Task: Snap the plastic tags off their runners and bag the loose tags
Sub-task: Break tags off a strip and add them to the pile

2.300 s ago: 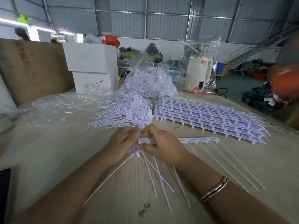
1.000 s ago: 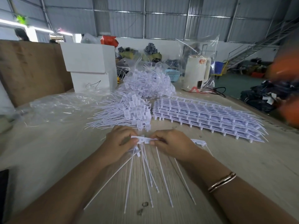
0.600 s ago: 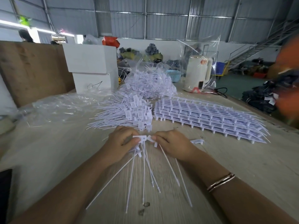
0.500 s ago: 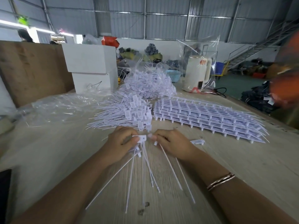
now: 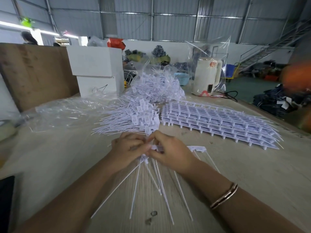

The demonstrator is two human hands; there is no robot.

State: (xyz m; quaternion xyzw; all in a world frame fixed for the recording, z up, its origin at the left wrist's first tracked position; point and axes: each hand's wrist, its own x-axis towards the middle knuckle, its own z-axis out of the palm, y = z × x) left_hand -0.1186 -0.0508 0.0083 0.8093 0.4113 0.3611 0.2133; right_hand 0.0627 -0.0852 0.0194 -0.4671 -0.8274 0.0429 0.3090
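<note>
At the frame's centre the left hand (image 5: 128, 147) and right hand (image 5: 170, 151) met, fingers curled and pinching a white runner strip (image 5: 196, 148) whose tag tails (image 5: 156, 180) fanned toward six o'clock over the wooden table (image 5: 244, 169). A loose tag pile (image 5: 134, 118) lay at twelve o'clock of the hands, stacked uncut runner sheets (image 5: 218, 121) at two o'clock, and a bagged tag heap (image 5: 156, 89) beyond.
</note>
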